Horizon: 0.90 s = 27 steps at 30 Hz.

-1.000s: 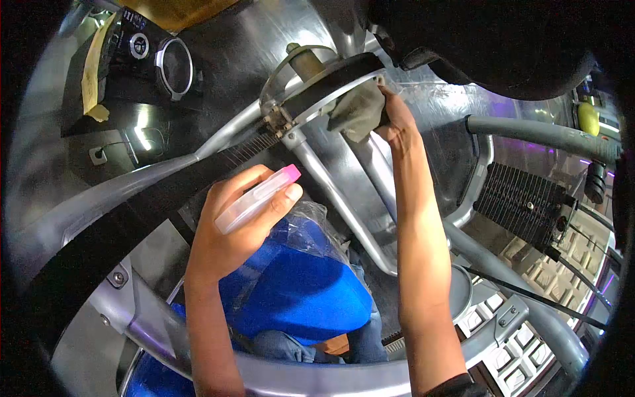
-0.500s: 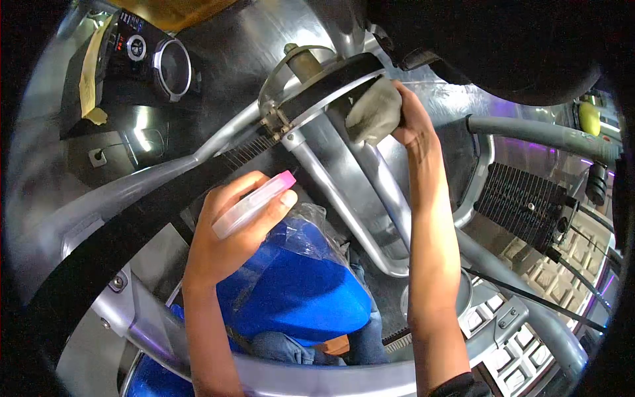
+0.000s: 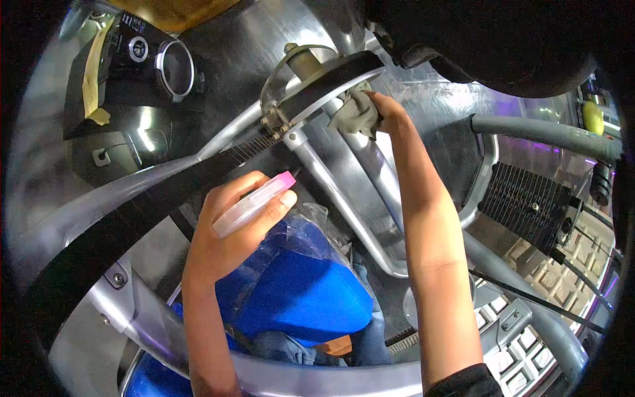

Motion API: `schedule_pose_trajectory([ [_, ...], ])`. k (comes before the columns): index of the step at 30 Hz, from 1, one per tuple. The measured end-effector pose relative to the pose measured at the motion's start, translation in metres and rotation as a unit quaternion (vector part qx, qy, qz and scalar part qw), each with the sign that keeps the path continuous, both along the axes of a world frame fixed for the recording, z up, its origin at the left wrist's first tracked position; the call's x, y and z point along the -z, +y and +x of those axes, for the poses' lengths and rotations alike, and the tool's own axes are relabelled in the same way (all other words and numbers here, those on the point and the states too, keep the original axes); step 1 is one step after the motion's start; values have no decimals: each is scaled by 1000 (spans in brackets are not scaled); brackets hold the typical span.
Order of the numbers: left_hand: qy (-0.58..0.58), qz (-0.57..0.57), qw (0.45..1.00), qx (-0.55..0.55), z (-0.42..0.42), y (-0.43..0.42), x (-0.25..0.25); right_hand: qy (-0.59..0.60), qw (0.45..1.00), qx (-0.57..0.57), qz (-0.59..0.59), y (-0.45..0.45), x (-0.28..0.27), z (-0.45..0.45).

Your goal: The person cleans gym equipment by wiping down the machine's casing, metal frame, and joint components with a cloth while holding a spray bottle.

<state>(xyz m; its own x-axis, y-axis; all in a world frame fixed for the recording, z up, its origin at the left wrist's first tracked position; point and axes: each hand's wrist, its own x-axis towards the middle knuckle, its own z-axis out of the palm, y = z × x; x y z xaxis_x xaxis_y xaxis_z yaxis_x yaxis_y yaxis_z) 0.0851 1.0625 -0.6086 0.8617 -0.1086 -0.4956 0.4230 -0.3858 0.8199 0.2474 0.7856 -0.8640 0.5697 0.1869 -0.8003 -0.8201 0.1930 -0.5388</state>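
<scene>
A grey cloth (image 3: 357,114) is bunched in my right hand (image 3: 389,111), which closes on it at the lower right side of a round black-rimmed wheel (image 3: 337,81). The cloth meets the wheel's pale inner edge, and part of my fingers is hidden behind it. My left hand (image 3: 221,245) is wrapped round a translucent plastic bottle (image 3: 250,204) with a pink top, held tilted below the wheel's left end. A bracket with a coil spring (image 3: 248,152) lies just above that hand.
Below is a blue surface (image 3: 297,284) partly under clear plastic film (image 3: 311,228). Silver tubes (image 3: 337,198) run down from the wheel. A black panel with a round dial (image 3: 138,49) is at upper left, a black ribbed block (image 3: 526,205) at right.
My right hand and the cloth have moved left, closer in against the wheel, and the cloth has changed shape. My left hand with the bottle has stayed nearly still.
</scene>
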Motion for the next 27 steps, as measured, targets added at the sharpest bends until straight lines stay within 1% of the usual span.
schedule_pose_trajectory([
  [2, 2, 5, 1000, 2, 1, 2, -2, 11, 998, -25, -60, -7, 11, 0],
  [3, 5, 9, 1000, 4, 2, 3, -2, 11, 998, -24, -60, -17, 18, 4],
  [4, 5, 8, 1000, 4, 1, 3, -2, -34, 981, -90, -166, -30, 22, 10],
  [5, -2, 8, 1000, -1, 1, 2, -2, -80, 947, -153, -270, -44, 26, 13],
  [6, -8, 8, 1000, -5, 1, 3, -2, -103, 903, -203, -364, -50, 5, 16],
  [7, -8, 8, 1000, -5, 1, 3, -2, -125, 846, -250, -454, -55, -25, 18],
  [9, -42, 4, 999, 5, 0, 4, 1, -251, 734, -309, -550, -70, -58, 12],
  [10, -42, 2, 999, 4, -1, 4, 1, -241, 728, -299, -568, -67, -77, 8],
  [11, -26, -10, 1000, 1, -1, 3, 0, -241, 727, -299, -569, -68, -82, 5],
  [13, -13, -22, 1000, -2, 0, 2, -1, -342, 693, -342, -534, -65, -96, 2],
  [15, -8, -21, 1000, -6, -1, 1, 0, -342, 751, -316, -468, -42, -105, -7],
  [17, -28, -7, 1000, 2, -3, 1, 5, -383, 791, -285, -382, -22, -83, -12],
  [19, -47, 5, 999, 10, -6, 1, 11, -373, 764, -262, -458, 8, -71, -26],
  [20, -60, 18, 998, 3, -8, 2, 14, -363, 753, -259, -485, 20, -78, -34],
  [22, -74, 31, 997, -2, -7, 2, 12, -355, 762, -269, -469, 15, -87, -43],
  [23, -43, 34, 998, 18, -3, 1, 5, -347, 771, -280, -454, 11, -93, -48],
  [24, -13, 37, 999, 38, 0, 2, 1, -368, 764, -270, -457, 9, -112, -62],
  [25, -13, 36, 999, 38, -3, 2, 4, -368, 763, -271, -457, 2, -119, -70],
  [27, -82, 59, 995, 23, -11, 3, 13, -344, 757, -346, -435, -20, -130, -83],
])
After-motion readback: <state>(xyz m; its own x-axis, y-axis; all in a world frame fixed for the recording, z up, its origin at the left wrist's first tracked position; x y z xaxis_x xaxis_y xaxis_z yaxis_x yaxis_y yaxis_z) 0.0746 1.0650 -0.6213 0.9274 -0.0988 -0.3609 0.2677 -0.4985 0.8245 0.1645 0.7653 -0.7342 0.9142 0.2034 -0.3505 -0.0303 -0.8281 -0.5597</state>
